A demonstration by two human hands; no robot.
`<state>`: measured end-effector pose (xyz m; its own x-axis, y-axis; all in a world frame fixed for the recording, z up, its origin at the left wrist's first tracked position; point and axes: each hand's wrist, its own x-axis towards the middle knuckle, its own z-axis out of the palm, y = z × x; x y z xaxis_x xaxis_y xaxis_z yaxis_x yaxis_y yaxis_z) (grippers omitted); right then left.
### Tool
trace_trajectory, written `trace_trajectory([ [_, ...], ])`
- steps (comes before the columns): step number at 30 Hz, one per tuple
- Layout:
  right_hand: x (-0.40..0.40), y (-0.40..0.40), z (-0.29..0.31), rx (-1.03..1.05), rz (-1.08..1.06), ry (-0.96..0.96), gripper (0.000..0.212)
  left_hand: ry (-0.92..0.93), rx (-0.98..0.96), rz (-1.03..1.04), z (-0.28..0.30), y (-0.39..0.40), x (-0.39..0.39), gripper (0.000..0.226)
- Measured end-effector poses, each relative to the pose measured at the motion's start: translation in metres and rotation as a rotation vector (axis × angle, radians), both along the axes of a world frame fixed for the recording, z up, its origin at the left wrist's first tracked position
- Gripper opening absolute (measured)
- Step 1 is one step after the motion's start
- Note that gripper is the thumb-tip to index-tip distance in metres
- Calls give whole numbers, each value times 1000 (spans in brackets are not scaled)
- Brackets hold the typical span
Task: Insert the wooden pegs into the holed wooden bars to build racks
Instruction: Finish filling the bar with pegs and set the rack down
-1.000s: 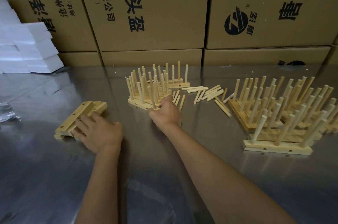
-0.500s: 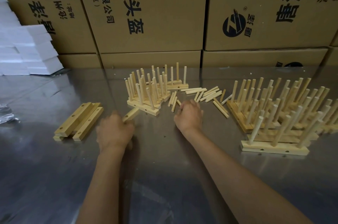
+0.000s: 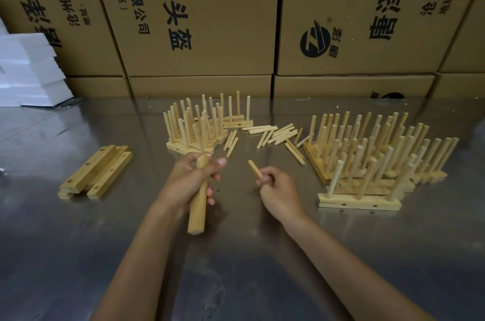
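Note:
My left hand [image 3: 190, 179] grips a holed wooden bar [image 3: 198, 209] above the metal table, its near end pointing toward me. One peg [image 3: 202, 134] stands up from the bar's far end. My right hand [image 3: 275, 187] pinches a loose wooden peg [image 3: 255, 169], tilted up to the left, a short way right of the bar. Loose pegs [image 3: 278, 133] lie scattered on the table beyond both hands. A stack of bare holed bars [image 3: 97, 172] lies to the left.
Finished racks stand behind my hands [image 3: 199, 126] and at the right [image 3: 367, 163], one rack [image 3: 359, 201] nearest the front. Cardboard boxes [image 3: 199, 19] wall off the table's back edge. White foam blocks [image 3: 29, 71] are stacked at the far left.
My left hand took a bar from the left stack and lifted it to the middle. My right hand left the rack, picked a peg from the loose pile and drew it back.

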<state>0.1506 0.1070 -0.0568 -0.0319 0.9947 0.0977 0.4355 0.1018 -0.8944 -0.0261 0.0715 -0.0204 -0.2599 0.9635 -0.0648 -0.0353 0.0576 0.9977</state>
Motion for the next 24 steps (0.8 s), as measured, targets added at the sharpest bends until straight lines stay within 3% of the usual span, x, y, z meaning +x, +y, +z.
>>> trace_trajectory([
  [3,14,-20,3,-36,58,225,22,-67,-22,-63,-1,3,10,20],
  [7,22,-36,15,30,128,325,24,-232,-51,-253,-5,4,16,45],
  [10,21,-44,25,207,207,210,20,-250,-31,-382,-8,3,20,57],
  [15,20,-52,29,477,275,-111,18,-173,-49,-527,-11,5,29,53],
  [24,29,-54,36,566,187,-521,19,-84,-31,-551,-10,5,32,50],
])
